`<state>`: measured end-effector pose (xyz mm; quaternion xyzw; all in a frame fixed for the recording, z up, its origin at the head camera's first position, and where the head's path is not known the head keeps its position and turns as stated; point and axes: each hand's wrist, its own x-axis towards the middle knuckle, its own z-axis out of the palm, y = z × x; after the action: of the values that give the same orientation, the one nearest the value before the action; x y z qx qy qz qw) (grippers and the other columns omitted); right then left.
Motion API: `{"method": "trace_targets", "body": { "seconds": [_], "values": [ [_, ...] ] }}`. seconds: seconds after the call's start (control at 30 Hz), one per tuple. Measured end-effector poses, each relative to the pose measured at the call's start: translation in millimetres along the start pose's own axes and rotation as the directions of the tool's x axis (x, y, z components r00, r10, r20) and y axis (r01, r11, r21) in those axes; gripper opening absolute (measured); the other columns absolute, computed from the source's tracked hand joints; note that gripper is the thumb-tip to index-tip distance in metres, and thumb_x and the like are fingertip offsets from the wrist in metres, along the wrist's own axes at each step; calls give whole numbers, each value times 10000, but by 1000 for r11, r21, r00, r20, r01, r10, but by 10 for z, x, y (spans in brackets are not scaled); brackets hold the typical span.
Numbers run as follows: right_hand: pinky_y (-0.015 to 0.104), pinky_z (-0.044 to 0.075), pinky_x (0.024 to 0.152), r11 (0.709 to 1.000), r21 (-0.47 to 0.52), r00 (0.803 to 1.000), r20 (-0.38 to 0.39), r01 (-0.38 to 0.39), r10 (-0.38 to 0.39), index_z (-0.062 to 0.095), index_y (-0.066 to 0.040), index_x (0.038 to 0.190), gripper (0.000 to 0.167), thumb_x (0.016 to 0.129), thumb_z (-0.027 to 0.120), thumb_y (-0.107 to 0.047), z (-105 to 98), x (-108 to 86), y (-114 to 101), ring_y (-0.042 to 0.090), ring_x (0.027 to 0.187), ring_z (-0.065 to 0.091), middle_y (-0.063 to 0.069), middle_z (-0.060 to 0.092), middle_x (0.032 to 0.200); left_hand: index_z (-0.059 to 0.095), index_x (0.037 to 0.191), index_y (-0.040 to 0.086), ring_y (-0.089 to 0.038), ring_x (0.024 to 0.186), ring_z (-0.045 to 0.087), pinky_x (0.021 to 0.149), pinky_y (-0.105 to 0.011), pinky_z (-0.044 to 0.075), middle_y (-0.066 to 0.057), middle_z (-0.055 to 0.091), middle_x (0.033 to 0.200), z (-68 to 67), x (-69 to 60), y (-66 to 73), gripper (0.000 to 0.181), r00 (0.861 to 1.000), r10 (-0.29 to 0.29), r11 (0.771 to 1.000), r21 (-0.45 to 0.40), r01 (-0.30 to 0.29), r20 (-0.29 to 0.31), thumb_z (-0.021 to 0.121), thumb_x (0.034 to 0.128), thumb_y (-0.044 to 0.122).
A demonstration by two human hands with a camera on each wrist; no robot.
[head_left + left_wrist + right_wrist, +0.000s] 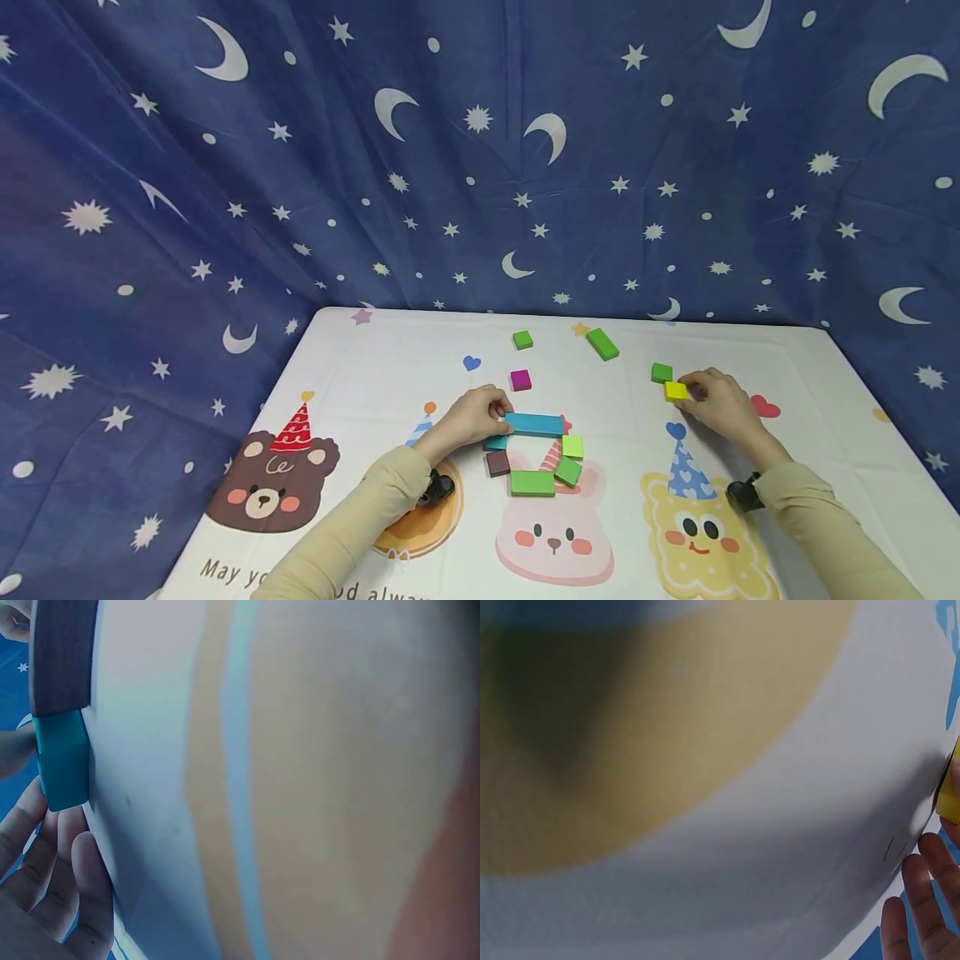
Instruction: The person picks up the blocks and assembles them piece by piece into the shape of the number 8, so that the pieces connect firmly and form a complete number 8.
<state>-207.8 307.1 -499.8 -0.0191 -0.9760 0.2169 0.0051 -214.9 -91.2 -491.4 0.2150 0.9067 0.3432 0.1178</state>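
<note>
Counting eleven flat-faced, straight-edged blocks on the white, cloth-covered tabletop (375, 358), we find six in a loose ring between the left and right edges: one blue bar (537, 426), one short teal block (495, 443), one brown block (497, 464), one near green bar (532, 483), one skewed green cube (567, 472) and one lime block (572, 447). Our left hand (468, 419) pinches the blue bar at its left end; our right hand (722, 407) pinches one yellow block (674, 392) toward the right edge, just beside a second green cube (662, 372). Near the far edge lie a third green cube (522, 340) and a far green bar (602, 344). One squarish magenta block (521, 380) sits between that third cube and the ring. Beyond the far edge hangs a creased blue curtain (480, 200) printed with white moons and stars.
</note>
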Motion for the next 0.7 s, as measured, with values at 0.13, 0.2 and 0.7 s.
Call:
{"method": "trace_targets", "body": {
  "seconds": [0.13,0.2,0.7],
  "values": [
    [533,437,826,1000,5,1000,-7,-7,7,613,31,1171,440,806,734,-185,12,0,4,365,937,493,245,577,1104,681,913,90,-74,726,498,675,-209,416,-39,617,851,2,1,-1,186,1000,-4,1000,3,4,1,778,770,159],
    [527,438,816,1000,3,1000,-13,-8,8,617,29,1162,438,802,738,-188,13,-5,4,364,932,499,243,583,1095,681,912,92,-75,726,498,677,-209,416,-37,616,850,4,3,-3,186,1000,-2,1000,3,2,2,778,769,159],
    [455,459,761,1000,7,999,-31,-8,8,620,30,1149,445,794,746,-207,6,-36,-24,340,898,536,236,611,1059,684,914,90,-72,731,503,680,-205,423,-36,619,854,-1,1,-5,193,1000,2,1000,-2,-2,-1,782,762,157]
  ]
}}
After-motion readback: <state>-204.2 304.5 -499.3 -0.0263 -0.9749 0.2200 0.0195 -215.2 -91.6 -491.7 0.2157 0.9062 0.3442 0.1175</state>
